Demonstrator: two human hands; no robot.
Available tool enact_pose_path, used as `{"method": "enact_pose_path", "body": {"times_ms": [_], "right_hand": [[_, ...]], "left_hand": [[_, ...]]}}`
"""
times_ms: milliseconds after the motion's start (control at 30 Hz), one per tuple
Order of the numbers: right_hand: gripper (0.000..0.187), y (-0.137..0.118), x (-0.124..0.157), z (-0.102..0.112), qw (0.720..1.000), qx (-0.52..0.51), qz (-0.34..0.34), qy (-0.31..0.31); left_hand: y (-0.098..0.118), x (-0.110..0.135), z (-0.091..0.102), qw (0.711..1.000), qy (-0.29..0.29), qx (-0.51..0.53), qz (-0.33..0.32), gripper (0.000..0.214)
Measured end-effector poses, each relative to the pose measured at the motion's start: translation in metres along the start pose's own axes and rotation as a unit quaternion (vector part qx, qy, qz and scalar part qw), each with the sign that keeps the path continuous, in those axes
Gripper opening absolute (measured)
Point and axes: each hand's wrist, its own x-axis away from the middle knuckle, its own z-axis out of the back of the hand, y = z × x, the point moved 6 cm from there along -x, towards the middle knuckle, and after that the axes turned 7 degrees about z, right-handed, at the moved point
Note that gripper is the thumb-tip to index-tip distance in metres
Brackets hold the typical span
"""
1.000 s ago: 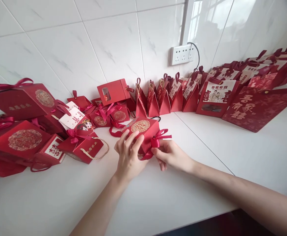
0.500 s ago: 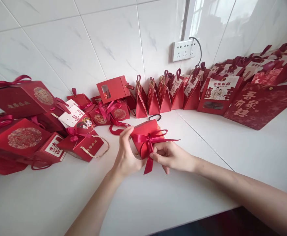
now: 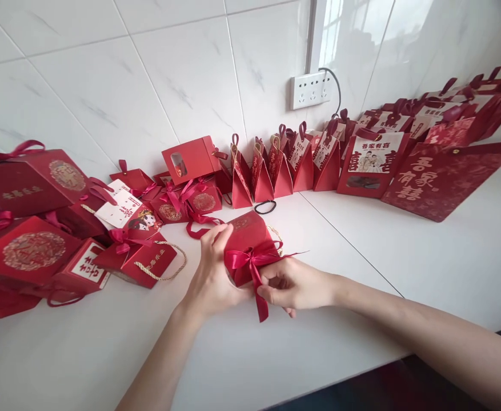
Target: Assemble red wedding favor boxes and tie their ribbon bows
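A small red gift box (image 3: 248, 228) with faint gold print on top is held up just over the white counter. Around its front runs a shiny red ribbon (image 3: 253, 260) tied in a bow, one tail hanging down. My left hand (image 3: 213, 271) grips the box's left side, fingers at the upper edge and thumb low. At the front right, my right hand (image 3: 291, 282) has its fingers curled and pinches the ribbon by the hanging tail. Part of a twisted cream cord handle (image 3: 276, 240) shows behind the bow. The box's underside is hidden.
Stacked red gift boxes (image 3: 36, 251) with ribbons crowd the left. Several triangular red boxes (image 3: 261, 177) line the tiled wall (image 3: 181, 74). Flat red gift bags (image 3: 439, 182) stand at the right. A black elastic loop (image 3: 265, 207) lies behind the held box.
The box has tipped, so its printed top now faces me more and the bow sits lower. Both hands have shifted slightly down with it. The whole view has moved a little.
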Motion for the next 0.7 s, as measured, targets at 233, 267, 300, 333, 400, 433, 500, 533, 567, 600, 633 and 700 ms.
{"method": "enact_pose_path", "body": {"times_ms": [233,267,300,333,400,433,500,533,567,600,633,700], "right_hand": [[0.02,-0.003,0.001,0.003,0.999,0.03,0.017,0.017],[0.019,-0.004,0.001,0.003,0.999,0.023,0.019,0.016],[0.019,-0.004,0.001,0.003,1.0,0.014,0.021,0.015],[0.019,-0.004,0.001,0.002,1.0,0.005,0.023,0.013],[0.019,-0.003,0.001,0.0,1.0,-0.002,0.022,0.007],[0.019,-0.003,0.002,-0.002,1.0,0.002,0.019,0.001],[0.02,-0.004,0.003,-0.009,0.999,0.024,0.008,-0.029],[0.02,-0.005,0.005,-0.014,0.998,0.032,-0.005,-0.062],[0.021,-0.007,0.007,-0.021,0.993,0.035,-0.024,-0.109],[0.023,-0.009,0.011,-0.029,0.984,0.031,-0.051,-0.167],[0.026,-0.011,0.016,-0.035,0.969,0.016,-0.085,-0.23],[0.036,-0.018,0.029,-0.043,0.925,-0.039,-0.142,-0.351]], "left_hand": [[0.006,0.0,-0.001,0.999,0.025,-0.021,-0.013,0.094],[0.006,0.0,0.0,0.999,0.033,-0.015,-0.013,0.093],[0.007,0.0,0.002,0.999,0.04,-0.011,-0.008,0.092],[0.006,-0.001,0.003,0.999,0.047,-0.008,0.003,0.091],[0.002,-0.002,0.005,0.998,0.055,-0.008,0.036,0.089],[-0.001,-0.002,0.006,0.997,0.059,-0.008,0.052,0.088],[-0.006,-0.003,0.008,0.995,0.067,-0.004,0.076,0.086],[-0.009,-0.004,0.009,0.994,0.071,0.0,0.084,0.084],[-0.012,-0.004,0.01,0.993,0.076,0.004,0.091,0.083],[-0.015,-0.004,0.011,0.992,0.079,0.009,0.094,0.082],[-0.016,-0.005,0.011,0.992,0.082,0.012,0.093,0.081],[-0.015,-0.005,0.011,0.993,0.083,0.016,0.079,0.08]]}}
